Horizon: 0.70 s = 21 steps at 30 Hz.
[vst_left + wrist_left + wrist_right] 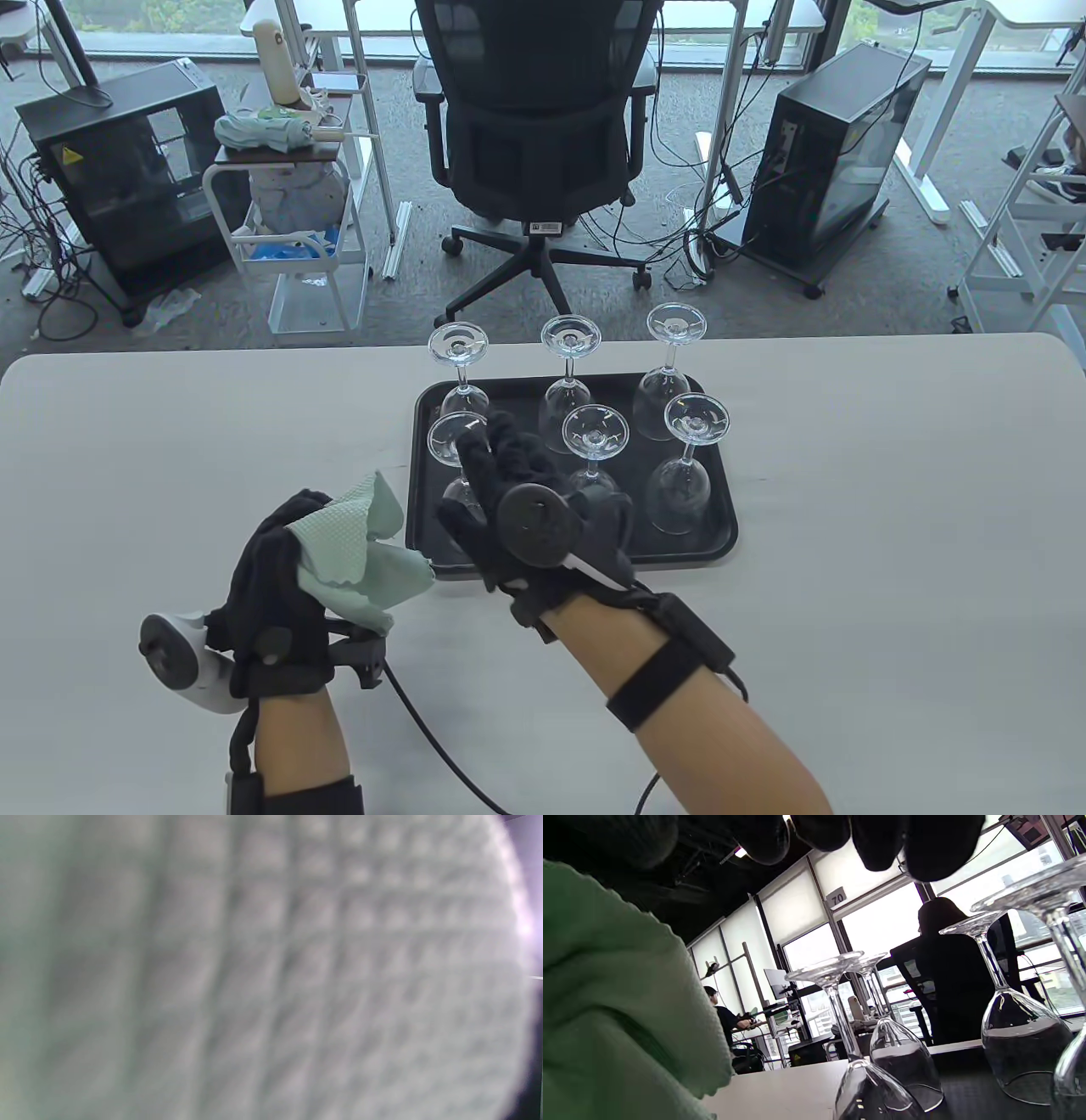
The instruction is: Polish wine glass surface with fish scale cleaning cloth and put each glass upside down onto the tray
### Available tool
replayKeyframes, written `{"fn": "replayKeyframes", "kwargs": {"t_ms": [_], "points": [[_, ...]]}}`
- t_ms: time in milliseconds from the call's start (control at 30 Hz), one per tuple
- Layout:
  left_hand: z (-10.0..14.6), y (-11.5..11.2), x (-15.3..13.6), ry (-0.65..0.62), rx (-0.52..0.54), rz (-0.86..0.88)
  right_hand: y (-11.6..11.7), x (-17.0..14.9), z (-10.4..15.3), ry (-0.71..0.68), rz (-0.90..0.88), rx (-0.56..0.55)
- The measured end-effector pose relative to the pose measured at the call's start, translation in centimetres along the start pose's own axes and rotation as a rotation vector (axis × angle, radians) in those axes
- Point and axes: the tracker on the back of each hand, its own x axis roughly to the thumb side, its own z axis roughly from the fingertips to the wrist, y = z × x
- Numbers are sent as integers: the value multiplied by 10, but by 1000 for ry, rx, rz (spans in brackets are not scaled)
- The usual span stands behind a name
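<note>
Upturned wine glasses (903,1052) stand beside green cloth (615,1005).

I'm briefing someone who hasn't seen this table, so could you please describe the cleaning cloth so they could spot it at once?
Start at the black tray of upturned wine glasses in the middle of the white table. Just off its near left corner, the left hand holds up the cloth. It is the only soft, pale mint-green thing there, crumpled, with a fine scale-like weave.

office chair (536,127) behind the surface (891,509); two computer towers (840,161) on floor | white cart (297,229) at left; person seated (723,1018) far off
</note>
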Motion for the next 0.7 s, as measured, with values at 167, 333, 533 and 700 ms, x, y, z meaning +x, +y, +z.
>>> {"fn": "replayKeyframes", "kwargs": {"t_ms": [167, 333, 533, 700], "points": [[0, -1, -1, 6, 0, -25, -50, -91, 60, 138, 136, -148], [-2, -2, -7, 40, 0, -104, -61, -190, 115, 350, 122, -168], [-14, -8, -29, 201, 6, -446, -48, -227, 133, 413, -97, -108], [-59, -33, 2, 34, -2, -998, -41, -229, 133, 396, -80, -85]]}}
